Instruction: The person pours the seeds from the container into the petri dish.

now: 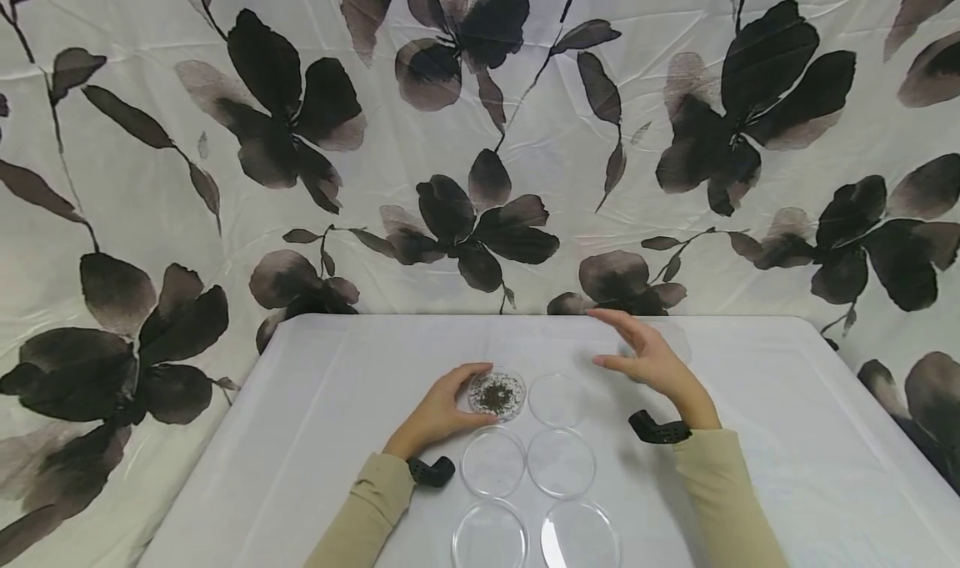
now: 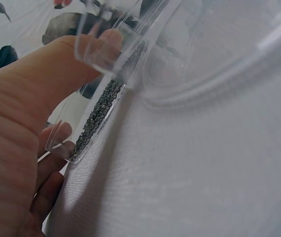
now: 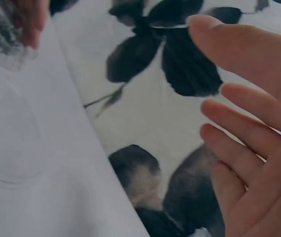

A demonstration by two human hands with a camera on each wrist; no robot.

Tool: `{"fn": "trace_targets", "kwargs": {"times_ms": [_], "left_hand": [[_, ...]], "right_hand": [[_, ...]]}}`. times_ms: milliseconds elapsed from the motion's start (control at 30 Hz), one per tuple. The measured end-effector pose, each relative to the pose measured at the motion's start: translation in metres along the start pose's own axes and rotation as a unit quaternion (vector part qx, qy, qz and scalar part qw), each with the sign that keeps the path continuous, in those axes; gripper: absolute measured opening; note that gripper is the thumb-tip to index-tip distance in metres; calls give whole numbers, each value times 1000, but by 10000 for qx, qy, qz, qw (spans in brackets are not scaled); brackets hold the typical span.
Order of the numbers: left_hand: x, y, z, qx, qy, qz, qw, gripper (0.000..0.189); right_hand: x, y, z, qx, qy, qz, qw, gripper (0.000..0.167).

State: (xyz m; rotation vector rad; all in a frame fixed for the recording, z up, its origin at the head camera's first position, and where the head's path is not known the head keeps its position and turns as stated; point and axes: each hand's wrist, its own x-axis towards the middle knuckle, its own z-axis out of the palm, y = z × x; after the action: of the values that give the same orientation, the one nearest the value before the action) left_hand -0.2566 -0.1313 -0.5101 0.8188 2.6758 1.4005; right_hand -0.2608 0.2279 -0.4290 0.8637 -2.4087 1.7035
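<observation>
At the back of the dish group, my left hand holds a clear petri dish by its sides, thumb at the near edge and fingers at the far edge. Dark, coarse granules lie across the dish's bottom, seen from the side in the left wrist view. My right hand is raised over the back right of the table with nothing in it, its thumb and fingers spread apart in the right wrist view. A clear round piece shows faintly behind that hand, partly hidden by it.
To the right of the held dish lies a clear dish. Nearer the front, several more clear dishes form two columns on the white-covered table. A floral cloth hangs just behind the table's back edge.
</observation>
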Motion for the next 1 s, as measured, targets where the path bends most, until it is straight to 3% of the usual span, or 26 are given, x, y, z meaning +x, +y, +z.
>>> {"fn": "trace_targets", "kwargs": {"times_ms": [200, 367, 467, 600, 767, 1000], "left_hand": [[0, 1, 1, -63, 17, 50, 10000, 84], [0, 1, 1, -55, 13, 92, 9999, 83], [0, 1, 1, -74, -18, 47, 10000, 84], [1, 0, 1, -75, -28, 6, 10000, 84], [1, 0, 1, -59, -13, 44, 10000, 83], [-1, 0, 0, -72, 11, 100, 9999, 84]], "right_hand": [[3, 13, 18, -345, -797, 409, 9954, 74], [0, 20, 26, -823, -1274, 703, 9859, 80], [-1, 25, 29, -1001, -1467, 722, 9815, 81], [-2, 32, 33, -764, -1777, 604, 9793, 82], [-3, 37, 37, -638, -2039, 731, 9742, 90], [-1, 41, 45, -758, -2006, 681, 9744, 90]]}}
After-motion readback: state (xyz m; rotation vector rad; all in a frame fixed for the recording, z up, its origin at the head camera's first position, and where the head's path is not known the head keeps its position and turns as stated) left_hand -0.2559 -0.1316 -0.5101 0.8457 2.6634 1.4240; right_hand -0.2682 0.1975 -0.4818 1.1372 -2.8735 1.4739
